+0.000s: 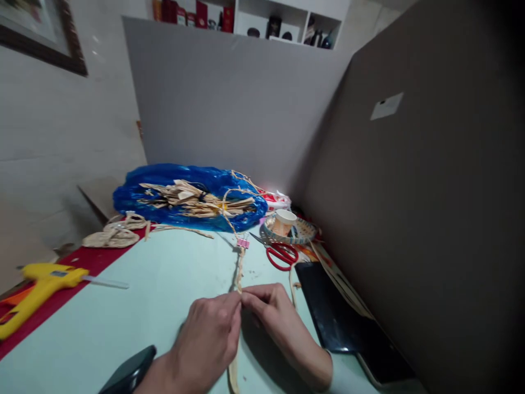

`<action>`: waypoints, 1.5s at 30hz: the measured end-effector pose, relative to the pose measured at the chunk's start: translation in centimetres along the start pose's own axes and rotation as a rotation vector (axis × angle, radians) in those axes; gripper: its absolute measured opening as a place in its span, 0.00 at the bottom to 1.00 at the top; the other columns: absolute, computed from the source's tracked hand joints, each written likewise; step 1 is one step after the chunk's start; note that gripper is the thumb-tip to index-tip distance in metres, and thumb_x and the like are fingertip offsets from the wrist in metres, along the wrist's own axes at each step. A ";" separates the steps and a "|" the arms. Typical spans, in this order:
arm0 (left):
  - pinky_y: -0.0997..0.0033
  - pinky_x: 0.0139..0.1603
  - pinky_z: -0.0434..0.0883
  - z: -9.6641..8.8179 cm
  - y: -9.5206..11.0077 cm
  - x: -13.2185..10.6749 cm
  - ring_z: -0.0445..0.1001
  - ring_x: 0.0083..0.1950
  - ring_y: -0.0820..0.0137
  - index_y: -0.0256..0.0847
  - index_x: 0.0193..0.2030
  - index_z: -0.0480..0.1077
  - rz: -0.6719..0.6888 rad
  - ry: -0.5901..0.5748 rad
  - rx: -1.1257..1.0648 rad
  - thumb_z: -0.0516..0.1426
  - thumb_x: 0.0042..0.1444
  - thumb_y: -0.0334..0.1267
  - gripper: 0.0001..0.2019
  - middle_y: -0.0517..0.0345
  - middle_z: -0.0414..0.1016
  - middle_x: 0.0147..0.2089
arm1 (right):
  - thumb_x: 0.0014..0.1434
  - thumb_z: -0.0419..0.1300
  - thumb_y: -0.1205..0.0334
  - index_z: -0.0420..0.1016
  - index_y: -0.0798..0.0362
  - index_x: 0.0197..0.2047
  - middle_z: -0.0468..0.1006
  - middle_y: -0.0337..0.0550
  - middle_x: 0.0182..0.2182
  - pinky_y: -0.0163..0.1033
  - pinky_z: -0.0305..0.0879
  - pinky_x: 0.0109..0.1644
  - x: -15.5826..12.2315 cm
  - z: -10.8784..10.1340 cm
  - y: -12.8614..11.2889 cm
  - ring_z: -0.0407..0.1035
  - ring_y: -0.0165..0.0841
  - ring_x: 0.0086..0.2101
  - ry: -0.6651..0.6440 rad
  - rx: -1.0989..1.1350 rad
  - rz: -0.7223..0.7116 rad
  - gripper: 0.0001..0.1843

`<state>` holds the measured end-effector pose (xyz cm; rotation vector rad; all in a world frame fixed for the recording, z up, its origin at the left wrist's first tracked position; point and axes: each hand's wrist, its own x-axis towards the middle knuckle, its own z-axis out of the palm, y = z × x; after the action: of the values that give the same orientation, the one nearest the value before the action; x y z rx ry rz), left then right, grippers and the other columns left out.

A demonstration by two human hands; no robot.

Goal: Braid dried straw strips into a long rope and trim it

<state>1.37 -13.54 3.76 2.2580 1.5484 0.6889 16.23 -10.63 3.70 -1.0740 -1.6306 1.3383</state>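
Observation:
A twisted strand of dried plant fibre point(240, 268) runs toward me from a pink binder clip point(243, 242) on the pale green tabletop. Both my hands pinch this strand, fingertips almost touching. My left hand point(213, 328) is closed on it, with a dark watch-like band on the wrist. From the other side my right hand point(273, 314) grips it between thumb and forefinger. Below my hands a flat loose end of fibre point(233, 377) hangs toward the near edge. Just where the fingertips meet, the strand is hidden.
A blue plastic bag point(164, 174) with dried husks lies at the back. Red-handled scissors point(283, 256), a woven basket point(305, 232) with a paper cup point(286, 219) and a black tablet-like slab point(328, 306) are on the right. A yellow glue gun point(53, 276) lies left. Grey panels enclose the back and right.

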 end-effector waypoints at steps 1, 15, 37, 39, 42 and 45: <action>0.55 0.35 0.67 0.3 -0.1 -0.2 0.79 0.34 0.50 0.38 0.35 0.73 0.045 -0.001 0.043 0.42 0.62 0.30 0.18 0.42 0.80 0.33 | 0.58 0.58 0.53 0.61 0.54 0.18 0.53 0.32 0.16 0.35 0.40 0.26 0.0 0.0 0.0 0.46 0.25 0.22 0.001 0.037 0.019 0.22; 0.69 0.40 0.67 -2.3 -1.7 2.7 0.72 0.35 0.67 0.40 0.34 0.73 -0.256 -0.150 -0.732 0.56 0.57 0.44 0.10 0.59 0.76 0.31 | 0.55 0.62 0.55 0.77 0.59 0.23 0.61 0.33 0.16 0.33 0.45 0.27 -0.7 0.1 -0.8 0.49 0.24 0.21 -0.039 0.335 0.089 0.16; 0.75 0.19 0.39 -0.1 -1.6 2.3 0.45 0.16 0.81 0.38 0.18 0.68 -0.423 -0.251 -0.781 0.62 0.48 0.49 0.18 0.72 0.52 0.13 | 0.59 0.54 0.67 0.69 0.55 0.23 0.62 0.35 0.16 0.35 0.42 0.25 -2.4 -1.4 -3.1 0.48 0.25 0.20 -0.019 -0.701 -0.101 0.13; 0.75 0.18 0.39 -0.2 -1.6 2.2 0.44 0.17 0.81 0.38 0.20 0.70 -0.443 -0.249 -0.795 0.63 0.47 0.51 0.18 0.73 0.50 0.13 | 0.61 0.52 0.66 0.69 0.55 0.24 0.64 0.35 0.17 0.34 0.42 0.25 -2.6 -1.3 -3.3 0.51 0.24 0.19 -0.056 -0.664 -0.093 0.13; 0.75 0.18 0.38 -0.1 -1.8 2.0 0.39 0.16 0.81 0.38 0.28 0.72 -0.509 -0.277 -0.921 0.64 0.45 0.53 0.18 0.77 0.45 0.13 | 0.62 0.51 0.64 0.70 0.55 0.27 0.69 0.38 0.19 0.36 0.42 0.25 -2.9 -0.6 -3.3 0.53 0.25 0.19 -0.090 -0.696 -0.095 0.13; 0.76 0.18 0.35 -0.2 -2.1 1.8 0.34 0.17 0.82 0.38 0.34 0.73 -0.546 -0.319 -1.085 0.65 0.46 0.53 0.19 0.80 0.43 0.14 | 0.61 0.51 0.65 0.73 0.56 0.35 0.75 0.45 0.25 0.39 0.43 0.27 -3.3 0.4 -2.9 0.58 0.30 0.22 -0.072 -0.872 -0.141 0.10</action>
<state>0.19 -11.08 3.26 1.0274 1.1130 0.7014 16.67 -14.12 6.32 -1.3502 -2.3741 0.5446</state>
